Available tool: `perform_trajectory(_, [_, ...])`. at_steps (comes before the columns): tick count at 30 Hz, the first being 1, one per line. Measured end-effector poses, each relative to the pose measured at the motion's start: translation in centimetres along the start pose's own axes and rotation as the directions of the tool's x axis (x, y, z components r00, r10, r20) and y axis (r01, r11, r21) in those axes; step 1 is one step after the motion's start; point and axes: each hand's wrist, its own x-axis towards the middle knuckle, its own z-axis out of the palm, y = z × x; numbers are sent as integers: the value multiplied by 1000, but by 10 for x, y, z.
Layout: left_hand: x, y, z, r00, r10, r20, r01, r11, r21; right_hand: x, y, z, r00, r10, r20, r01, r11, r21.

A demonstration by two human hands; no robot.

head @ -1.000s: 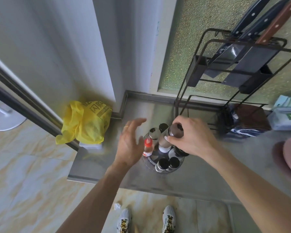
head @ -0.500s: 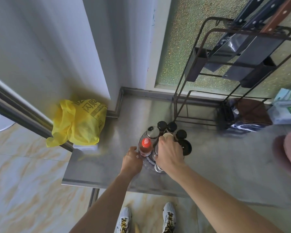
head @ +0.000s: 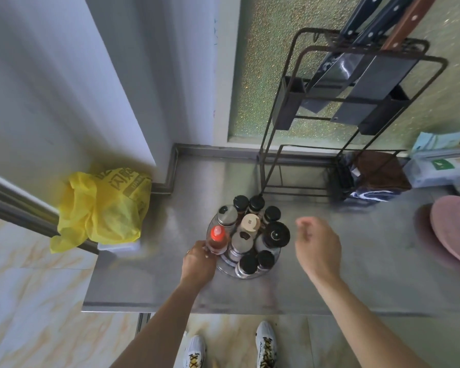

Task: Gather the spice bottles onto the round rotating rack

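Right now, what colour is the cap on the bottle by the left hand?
Red cap, head view.

right hand [head: 318, 248] off bottles [head: 246, 235] — now empty, apart

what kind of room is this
Most likely a home kitchen. A steel counter holds a round rack crowded with spice bottles, and a wire knife stand with cleavers stands against a frosted window.
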Motion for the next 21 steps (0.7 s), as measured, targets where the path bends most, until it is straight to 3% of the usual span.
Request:
perform_trajectory(1, [0,1,0,1000,0,0,0,1000,10,5,17,8,981,153,119,-156,988,17])
perform_trajectory(3, [-1,2,1,1000,5,0,-5,1000,26,7,39,29,824,376,424,-477,864,160])
perform_trajectory(4, [-1,2,2,1000,11,0,-11,1000,24,5,43,38,737,404,542,-589,778,220])
perform_trajectory(6, [-1,3,4,1000,21,-4,-21,1000,9,0,47,53,660,357,661,-670,677,304])
perform_trajectory(8, [-1,4,6,999,30,-28,-30,999,-17,-1,49,65,665,305,682,-670,646,365])
perform_trajectory(12, [0,4,6,999,15,-52,-18,998,-63,0,51,78,744,285,605,-598,689,410])
perform_trajectory(21, [49,22,-39,992,-31,-124,21,997,-78,39,-3,115,810,172,561,-472,759,449])
